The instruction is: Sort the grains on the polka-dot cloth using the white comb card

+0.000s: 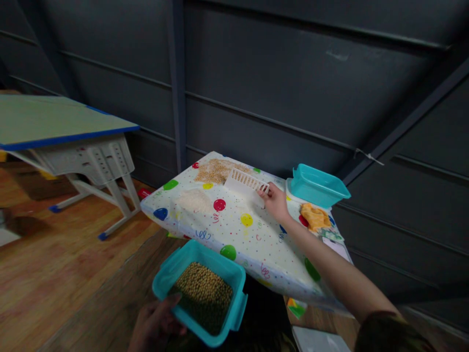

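Observation:
My left hand grips the near left rim of a teal plastic tub, thumb over the edge. Round tan beans lie in the tub; the part nearest me looks darker and greenish. The tub is below the table's front edge. Out over the table, my right hand is closed on the right end of a white slotted plastic basket. The basket stands on the tablecloth, beside a spread of pale tan beans or grains. A low white heap lies in front of that spread.
The table has a white balloon-print cloth. On its right are another teal tub, a crumpled orange cloth and a pale flat object. A dark panelled wall rises behind. A blue-edged desk stands left.

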`<state>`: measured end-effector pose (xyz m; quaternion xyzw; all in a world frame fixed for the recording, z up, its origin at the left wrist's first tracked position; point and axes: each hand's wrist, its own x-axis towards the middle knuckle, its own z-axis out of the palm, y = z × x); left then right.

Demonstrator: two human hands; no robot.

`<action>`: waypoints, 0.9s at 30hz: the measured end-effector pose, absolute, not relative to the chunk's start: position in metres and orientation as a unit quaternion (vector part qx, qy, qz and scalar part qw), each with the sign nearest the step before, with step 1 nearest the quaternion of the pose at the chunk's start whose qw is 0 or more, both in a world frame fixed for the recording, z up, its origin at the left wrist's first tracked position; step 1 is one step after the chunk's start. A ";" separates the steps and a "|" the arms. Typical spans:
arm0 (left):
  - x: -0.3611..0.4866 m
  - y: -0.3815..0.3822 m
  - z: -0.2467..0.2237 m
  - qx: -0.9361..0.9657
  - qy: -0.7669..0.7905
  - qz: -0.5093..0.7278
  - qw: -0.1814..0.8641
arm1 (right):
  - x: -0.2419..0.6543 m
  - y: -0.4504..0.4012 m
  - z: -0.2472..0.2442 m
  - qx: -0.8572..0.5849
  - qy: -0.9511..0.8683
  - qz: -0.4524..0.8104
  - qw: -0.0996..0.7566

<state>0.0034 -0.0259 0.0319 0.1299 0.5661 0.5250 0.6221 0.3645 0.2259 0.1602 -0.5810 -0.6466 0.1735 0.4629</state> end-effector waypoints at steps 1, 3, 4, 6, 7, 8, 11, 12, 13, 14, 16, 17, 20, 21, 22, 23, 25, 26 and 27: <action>0.004 -0.026 0.033 0.125 0.568 0.529 0.618 | 0.360 0.218 0.159 -0.584 -0.653 0.161 0.456; 0.007 -0.025 0.034 0.113 0.568 0.542 0.609 | 0.350 0.202 0.157 -0.587 -0.663 0.139 0.443; 0.008 -0.025 0.034 0.112 0.567 0.546 0.606 | 0.344 0.195 0.157 -0.589 -0.668 0.131 0.436; 0.010 -0.025 0.035 0.112 0.566 0.551 0.603 | 0.332 0.183 0.158 -0.592 -0.675 0.115 0.424; 0.010 -0.025 0.035 0.112 0.565 0.553 0.602 | 0.326 0.178 0.158 -0.593 -0.679 0.107 0.418; 0.011 -0.025 0.036 0.113 0.564 0.553 0.603 | 0.320 0.173 0.158 -0.595 -0.684 0.098 0.412; 0.010 -0.027 0.037 0.118 0.549 0.556 0.613 | 0.302 0.161 0.156 -0.600 -0.697 0.072 0.386; 0.010 -0.028 0.037 0.121 0.540 0.560 0.616 | 0.297 0.158 0.155 -0.601 -0.702 0.065 0.377; 0.009 -0.029 0.037 0.125 0.531 0.565 0.619 | 0.291 0.154 0.154 -0.600 -0.708 0.061 0.368; 0.009 -0.030 0.038 0.130 0.523 0.568 0.622 | 0.285 0.151 0.152 -0.597 -0.714 0.059 0.361; 0.009 -0.030 0.039 0.140 0.518 0.566 0.626 | 0.274 0.146 0.149 -0.583 -0.730 0.066 0.350; 0.009 -0.030 0.039 0.144 0.518 0.563 0.628 | 0.268 0.143 0.148 -0.575 -0.739 0.072 0.343; 0.008 -0.029 0.038 0.142 0.520 0.558 0.631 | 0.254 0.139 0.146 -0.558 -0.758 0.084 0.327; 0.007 -0.029 0.037 0.139 0.520 0.558 0.632 | 0.251 0.139 0.147 -0.555 -0.760 0.085 0.327; 0.006 -0.029 0.035 0.137 0.519 0.559 0.633 | 0.251 0.140 0.150 -0.553 -0.760 0.084 0.331; 0.004 -0.029 0.033 0.135 0.519 0.558 0.633 | 0.253 0.141 0.154 -0.553 -0.757 0.080 0.338; 0.002 -0.030 0.028 0.137 0.518 0.559 0.633 | 0.265 0.142 0.166 -0.556 -0.747 0.064 0.359; 0.001 -0.030 0.026 0.138 0.518 0.560 0.632 | 0.274 0.141 0.172 -0.558 -0.742 0.052 0.368; 0.000 -0.030 0.023 0.138 0.519 0.561 0.631 | 0.285 0.138 0.177 -0.561 -0.737 0.036 0.375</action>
